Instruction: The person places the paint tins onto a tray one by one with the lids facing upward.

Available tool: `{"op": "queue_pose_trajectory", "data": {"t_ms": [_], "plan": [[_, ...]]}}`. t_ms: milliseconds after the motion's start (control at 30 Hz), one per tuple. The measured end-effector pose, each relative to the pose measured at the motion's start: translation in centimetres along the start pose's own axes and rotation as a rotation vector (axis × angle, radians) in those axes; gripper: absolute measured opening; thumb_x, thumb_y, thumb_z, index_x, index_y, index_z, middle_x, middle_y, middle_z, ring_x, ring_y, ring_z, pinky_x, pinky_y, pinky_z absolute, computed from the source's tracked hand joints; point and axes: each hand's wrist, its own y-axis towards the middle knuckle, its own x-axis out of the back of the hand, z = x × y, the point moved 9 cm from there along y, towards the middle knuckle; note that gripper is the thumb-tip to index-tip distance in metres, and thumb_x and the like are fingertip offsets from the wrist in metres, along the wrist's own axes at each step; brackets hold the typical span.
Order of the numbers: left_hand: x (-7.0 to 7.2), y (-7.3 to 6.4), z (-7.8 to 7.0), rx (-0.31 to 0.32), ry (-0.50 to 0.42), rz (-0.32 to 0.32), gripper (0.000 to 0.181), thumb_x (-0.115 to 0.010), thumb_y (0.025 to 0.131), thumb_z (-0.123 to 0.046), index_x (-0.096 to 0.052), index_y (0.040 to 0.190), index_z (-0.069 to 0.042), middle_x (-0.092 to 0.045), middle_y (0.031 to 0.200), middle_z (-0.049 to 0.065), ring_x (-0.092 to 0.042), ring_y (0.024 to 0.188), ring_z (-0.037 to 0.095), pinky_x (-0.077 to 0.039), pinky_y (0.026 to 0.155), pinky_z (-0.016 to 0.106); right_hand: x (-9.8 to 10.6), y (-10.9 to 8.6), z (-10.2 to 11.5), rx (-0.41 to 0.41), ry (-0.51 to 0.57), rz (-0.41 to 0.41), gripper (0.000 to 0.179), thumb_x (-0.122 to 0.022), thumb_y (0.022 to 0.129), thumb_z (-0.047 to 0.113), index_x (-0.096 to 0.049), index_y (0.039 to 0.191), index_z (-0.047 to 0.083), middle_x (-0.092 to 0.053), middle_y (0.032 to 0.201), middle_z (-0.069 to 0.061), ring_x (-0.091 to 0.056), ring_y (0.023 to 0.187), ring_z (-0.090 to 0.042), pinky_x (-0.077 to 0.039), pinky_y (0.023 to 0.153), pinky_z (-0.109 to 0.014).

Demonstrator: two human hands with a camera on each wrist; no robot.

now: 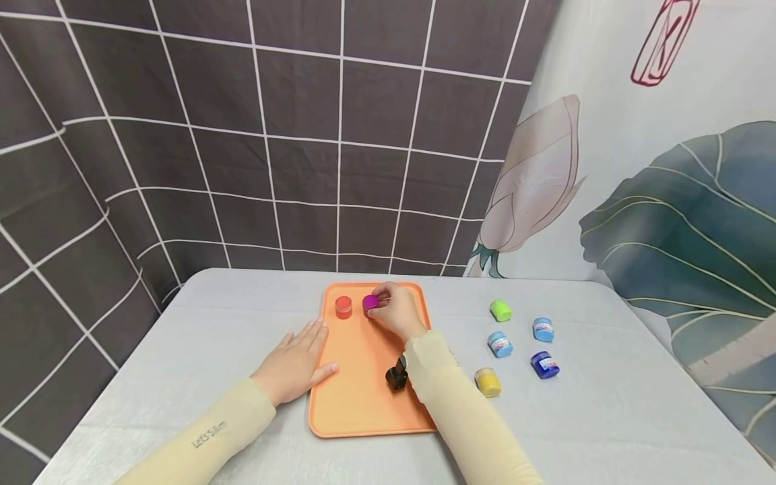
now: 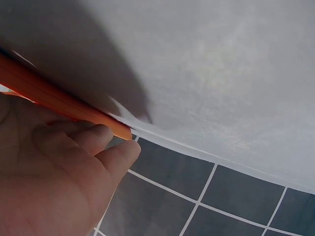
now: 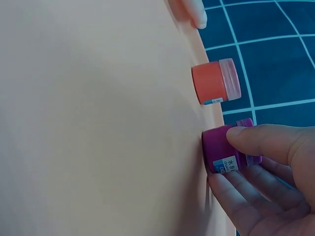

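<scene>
In the head view my right hand (image 1: 398,312) pinches a small purple paint jar (image 1: 370,303) at the far part of the orange tray (image 1: 351,404). The right wrist view shows the thumb on one side of the purple jar (image 3: 221,147) and fingers on the other; its base is at the tray surface. Beside it, to the left in the head view, a red-orange paint jar (image 1: 343,308) stands upright, apart from the hand. My left hand (image 1: 294,364) lies with fingers extended along the tray's left edge, thumb over the rim. In the left wrist view its fingers touch the orange rim (image 2: 59,101).
Right of the tray on the grey-white cloth lie several jars: light green (image 1: 500,310), two light blue (image 1: 500,344), dark blue (image 1: 545,364) and yellow (image 1: 488,382). A black device (image 1: 397,376) is at the right wrist. A dark tiled-pattern backdrop (image 1: 303,168) rises behind the table.
</scene>
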Motion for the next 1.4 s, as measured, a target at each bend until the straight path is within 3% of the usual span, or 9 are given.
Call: {"op": "queue_pose_trajectory", "data": {"t_ms": [367,733,967,1400], "plan": [[-0.1,0.1,-0.1,0.004,0.008,0.001,0.080,-0.058,0.101,-0.047,-0.035,0.152,0.010,-0.033,0.159,0.026,-0.030,0.149,0.040,-0.026,0.117,0.063,0.2,0.0,-0.1,0.005,-0.068,-0.007,0.032,-0.080,0.082,-0.001,-0.064,0.110,0.000,-0.069,0.103,-0.013,-0.066,0.096,-0.025,-0.058,0.089,-0.037],[-0.5,0.3,0.2,0.015,0.023,0.006,0.081,-0.057,0.101,-0.048,-0.034,0.153,0.009,-0.032,0.161,0.025,-0.029,0.149,0.039,-0.026,0.117,0.063,0.7,-0.2,0.0,0.025,-0.031,-0.001,0.033,-0.078,0.081,-0.004,-0.065,0.111,-0.001,-0.068,0.103,-0.015,-0.067,0.095,-0.028,-0.058,0.086,-0.038],[-0.4,0.3,0.2,0.017,0.025,0.009,0.081,-0.056,0.101,-0.049,-0.033,0.153,0.009,-0.031,0.161,0.025,-0.029,0.150,0.039,-0.026,0.117,0.062,2.7,-0.9,1.3,0.092,-0.041,-0.042,0.031,-0.075,0.081,-0.007,-0.066,0.111,-0.004,-0.069,0.102,-0.018,-0.069,0.092,-0.032,-0.059,0.083,-0.041],[-0.3,0.3,0.3,0.010,0.027,-0.003,0.081,-0.057,0.101,-0.048,-0.033,0.153,0.010,-0.031,0.161,0.025,-0.028,0.150,0.040,-0.026,0.117,0.063,7.4,-1.4,2.0,0.127,-0.256,-0.106,0.025,-0.071,0.090,0.006,-0.067,0.112,-0.003,-0.068,0.101,-0.016,-0.067,0.093,-0.032,-0.057,0.084,-0.044]]}}
